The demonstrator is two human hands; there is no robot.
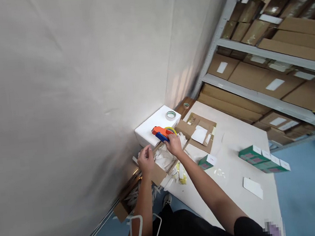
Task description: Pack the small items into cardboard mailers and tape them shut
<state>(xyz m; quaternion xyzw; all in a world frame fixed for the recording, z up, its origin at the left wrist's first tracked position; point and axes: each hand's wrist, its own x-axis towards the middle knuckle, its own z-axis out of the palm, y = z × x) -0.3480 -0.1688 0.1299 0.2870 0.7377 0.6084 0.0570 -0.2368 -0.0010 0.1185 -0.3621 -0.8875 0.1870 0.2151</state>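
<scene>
My right hand (174, 145) is wrapped round the blue handle of an orange-and-blue tape dispenser (158, 130). A yellow roll of tape (170, 130) shows beside the dispenser. To the left, my left hand (146, 158) has its fingertips pinched together; whatever may be between them is too small to make out. Both hands are above an open cardboard box (158, 175) filled with white paper scraps (165, 157). Behind the dispenser stands a white block-like box (149, 123), with a tape roll (171, 114) lying on top.
On the white table (230, 196) are a flattened cardboard piece (202, 128), a green carton (207, 162), several more green cartons (263, 160) and a white card (253, 187). A wall (88, 83) closes the left side. Shelves with cardboard boxes (255, 76) stand right.
</scene>
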